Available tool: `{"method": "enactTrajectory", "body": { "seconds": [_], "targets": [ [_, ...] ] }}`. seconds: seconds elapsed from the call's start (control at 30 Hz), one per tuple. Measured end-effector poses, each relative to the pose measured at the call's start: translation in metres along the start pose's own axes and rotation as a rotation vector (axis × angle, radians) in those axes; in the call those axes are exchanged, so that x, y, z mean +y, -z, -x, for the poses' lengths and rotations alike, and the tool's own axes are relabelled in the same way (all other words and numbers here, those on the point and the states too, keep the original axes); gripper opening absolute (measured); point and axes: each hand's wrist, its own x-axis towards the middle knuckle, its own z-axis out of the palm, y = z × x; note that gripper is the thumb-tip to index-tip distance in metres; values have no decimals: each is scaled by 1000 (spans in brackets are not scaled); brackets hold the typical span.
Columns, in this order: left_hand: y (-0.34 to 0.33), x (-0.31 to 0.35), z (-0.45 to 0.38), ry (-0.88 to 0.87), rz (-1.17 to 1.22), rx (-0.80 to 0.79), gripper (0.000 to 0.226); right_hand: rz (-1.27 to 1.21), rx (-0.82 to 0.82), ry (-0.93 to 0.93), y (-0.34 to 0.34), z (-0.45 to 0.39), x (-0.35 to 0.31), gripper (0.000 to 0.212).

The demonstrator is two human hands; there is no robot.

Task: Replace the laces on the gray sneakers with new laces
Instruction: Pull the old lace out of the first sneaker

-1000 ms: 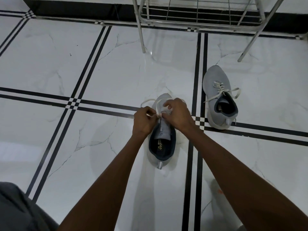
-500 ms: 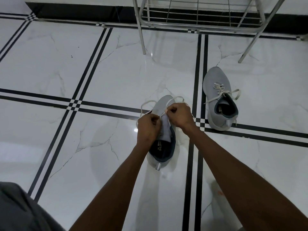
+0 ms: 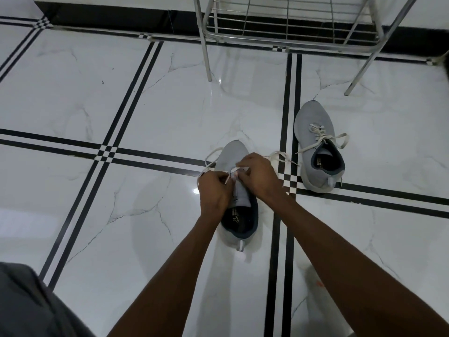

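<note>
White lace (image 3: 213, 154) is being pinched over the near gray sneaker (image 3: 239, 205) by both hands' curled fingers (left hand (image 3: 215, 190), right hand (image 3: 261, 176)).

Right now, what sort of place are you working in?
Probably a home entryway or utility corner, indoors. The floor is glossy white marble-look tile with black stripes, a metal wire rack stands against the wall, and two gray sneakers sit on the floor.
</note>
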Motion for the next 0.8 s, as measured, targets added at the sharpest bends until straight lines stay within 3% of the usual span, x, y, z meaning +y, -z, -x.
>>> {"method": "enactTrajectory", "body": {
  "seconds": [0.07, 0.33, 0.47, 0.57, 0.7, 0.73, 0.8],
  "targets": [
    [-2, -1, -1, -11, -3, 0, 22, 70, -115, -54, -9, -6, -5, 22],
    [0, -5, -2, -42, 19, 18, 20, 403, -186, 78, -7, -17, -4, 11],
    [-1, -1, 2, -41, 44, 28, 18, 552, -318, 91, -6, -25, -9, 14],
    [2, -3, 2, -19, 59, 42, 17, 591, -258, -25, 12, -31, 2, 21],
    [5, -6, -1, -11, 50, 39, 18, 426, -74, -266, 36, -24, 45, 13],
    [5, -6, -1, -20, 52, 34, 18, 348, -32, -217, 34, -22, 47, 9],
    [4, -5, -1, -26, 66, 32, 17, 162, 24, -86, 26, -16, 30, 30]
  ]
}}
